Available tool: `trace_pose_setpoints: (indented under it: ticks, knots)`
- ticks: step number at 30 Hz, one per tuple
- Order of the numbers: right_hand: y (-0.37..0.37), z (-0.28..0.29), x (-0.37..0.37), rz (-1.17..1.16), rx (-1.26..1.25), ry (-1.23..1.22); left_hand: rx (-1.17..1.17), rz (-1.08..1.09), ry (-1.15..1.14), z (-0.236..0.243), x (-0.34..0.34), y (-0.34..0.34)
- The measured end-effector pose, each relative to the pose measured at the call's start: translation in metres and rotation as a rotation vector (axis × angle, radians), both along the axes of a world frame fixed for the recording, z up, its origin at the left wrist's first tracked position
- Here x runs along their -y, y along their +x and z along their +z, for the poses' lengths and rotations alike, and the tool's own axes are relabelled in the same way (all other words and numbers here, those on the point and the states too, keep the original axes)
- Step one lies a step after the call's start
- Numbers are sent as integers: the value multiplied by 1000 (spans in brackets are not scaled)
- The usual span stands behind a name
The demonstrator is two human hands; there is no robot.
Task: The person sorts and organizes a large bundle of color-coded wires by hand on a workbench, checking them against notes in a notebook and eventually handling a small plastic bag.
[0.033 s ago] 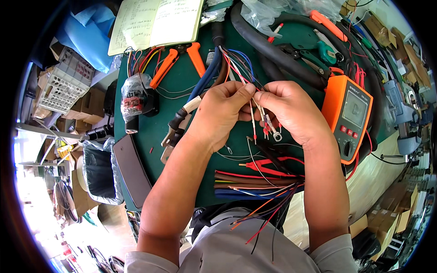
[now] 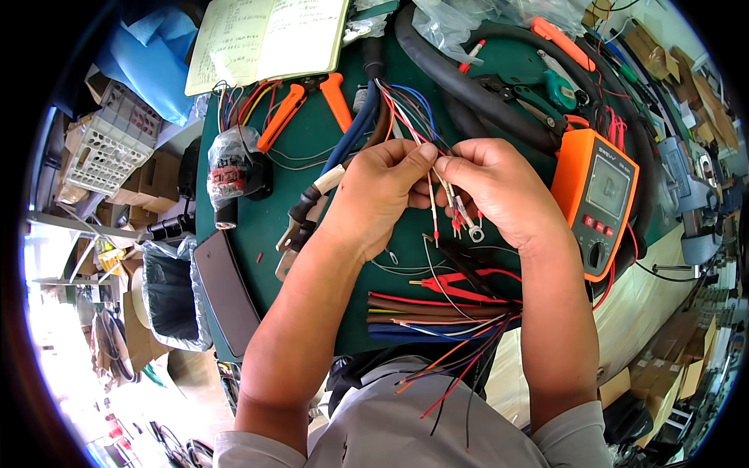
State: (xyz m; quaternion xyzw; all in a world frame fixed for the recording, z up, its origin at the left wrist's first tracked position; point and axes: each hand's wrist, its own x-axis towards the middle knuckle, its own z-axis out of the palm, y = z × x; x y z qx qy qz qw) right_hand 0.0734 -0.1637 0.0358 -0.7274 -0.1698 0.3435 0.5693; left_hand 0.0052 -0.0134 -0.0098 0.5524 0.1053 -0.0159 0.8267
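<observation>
While the left hand (image 2: 378,195) is pinching thin wires (image 2: 434,204) between thumb and forefinger, the right hand (image 2: 507,191) is gripping the same group just beside it, the two thumbs nearly meeting. The wires are coming from the black sheathed cable (image 2: 373,58) beyond the hands, and red-tipped ends (image 2: 437,235) and a ring terminal (image 2: 471,226) are hanging just below the fingertips. Which strand each thumb is pressing is hard to tell, since the fingers are covering it. Good handling is probably calling for a light pinch well behind the tips, with one strand being separated at a time and no tug reaching the terminals. Large metal lugs (image 2: 285,264) are lying left of the left wrist, the orange multimeter (image 2: 569,203) is resting right of the right hand, and a loose wire bundle (image 2: 429,320) is lying nearer the body than both hands.
</observation>
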Motion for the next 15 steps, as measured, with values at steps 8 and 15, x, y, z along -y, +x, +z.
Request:
trace_pose_setpoints:
  ticks: [8,15]
  knots:
    - [0,2,1,-32,-3,-9,38,9,-24,-1,1,-1]
    - [0,0,-1,-60,-3,-12,69,12,-33,-5,-1,-1]
